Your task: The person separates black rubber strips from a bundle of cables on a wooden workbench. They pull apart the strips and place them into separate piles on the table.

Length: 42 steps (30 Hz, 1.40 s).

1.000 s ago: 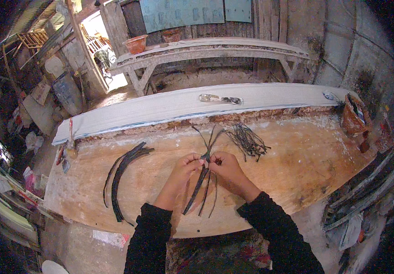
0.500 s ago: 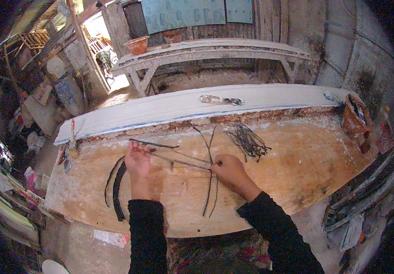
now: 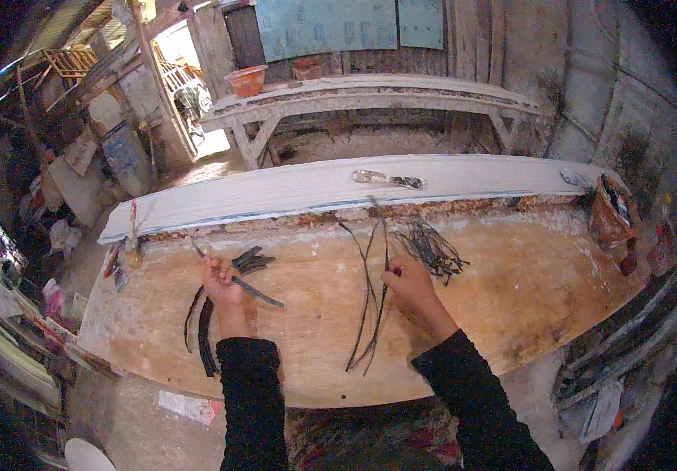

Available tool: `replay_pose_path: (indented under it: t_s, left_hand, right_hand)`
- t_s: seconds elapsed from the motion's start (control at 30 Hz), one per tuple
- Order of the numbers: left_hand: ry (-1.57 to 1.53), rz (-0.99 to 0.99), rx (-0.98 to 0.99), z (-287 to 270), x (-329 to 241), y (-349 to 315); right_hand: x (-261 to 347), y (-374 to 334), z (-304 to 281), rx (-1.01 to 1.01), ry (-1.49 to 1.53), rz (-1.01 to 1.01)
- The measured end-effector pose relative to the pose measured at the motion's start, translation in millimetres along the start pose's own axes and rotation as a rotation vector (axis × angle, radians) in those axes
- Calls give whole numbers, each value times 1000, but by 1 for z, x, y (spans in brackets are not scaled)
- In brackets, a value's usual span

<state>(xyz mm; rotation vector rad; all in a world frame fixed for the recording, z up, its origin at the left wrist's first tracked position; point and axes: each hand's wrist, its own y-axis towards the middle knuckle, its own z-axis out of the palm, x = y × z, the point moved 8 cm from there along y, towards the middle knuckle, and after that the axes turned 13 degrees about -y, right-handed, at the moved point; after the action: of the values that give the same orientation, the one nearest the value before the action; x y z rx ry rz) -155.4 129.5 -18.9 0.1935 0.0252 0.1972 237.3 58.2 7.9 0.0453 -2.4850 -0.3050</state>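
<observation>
My left hand [image 3: 223, 289] is closed around a dark flat strip [image 3: 258, 293], which sticks out on both sides of the fingers. Beneath that hand and wrist lies a curved bundle of long black strips [image 3: 206, 337], its far ends fanned out beyond the fingers. Between finger and thumb, my right hand [image 3: 414, 284] pinches a thin dark strip [image 3: 386, 245] that points up and away, its far tip blurred. Just left of it, thin strips [image 3: 364, 314] cross in a narrow loop on the board. A heap of short dark strips [image 3: 434, 250] lies beyond my right hand.
A wooden board [image 3: 307, 337] forms the worktop. Behind it runs a raised whitish ledge [image 3: 276, 194] bearing a smeared scraper-like tool [image 3: 389, 180]. An orange-brown pot [image 3: 613, 210] stands at the right end. Farther back is a whitish bench [image 3: 370, 98] with an orange pot [image 3: 247, 81].
The strip stretched between my hands no longer spans them. My left hand has turned and moved slightly left; my right has shifted right, its strip now pointing away. The view has shifted slightly.
</observation>
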Motion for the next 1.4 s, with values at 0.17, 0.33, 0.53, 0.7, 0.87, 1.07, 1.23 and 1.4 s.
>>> replay_pose_path:
  t_s: [0.17,0.33,0.53,0.7,0.87,1.07,1.23,1.4]
  left_hand:
    - [352,-221,41,40,74,-25]
    - [760,-397,205,96,138,-75]
    - [1385,-616,343,82,169,-96]
    - [1712,-291,635,72,160,-91]
    - [1856,-98,624,85,157,-91]
    - [1940,147,564,85,138,-80]
    - [1965,307,642,90,131,-76]
    - [1964,366,626,89,115,-69]
  right_hand:
    - [34,-18,-3,175,35,48]
    - [27,-14,11,145,-18,10]
    - [-15,0,33,209,1136,317]
    - [12,-11,27,502,1249,376]
    - [33,-19,24,633,1162,151]
    - [38,-22,18,506,944,192]
    - [25,-28,23,469,783,255]
    - [24,-21,16,531,736,164]
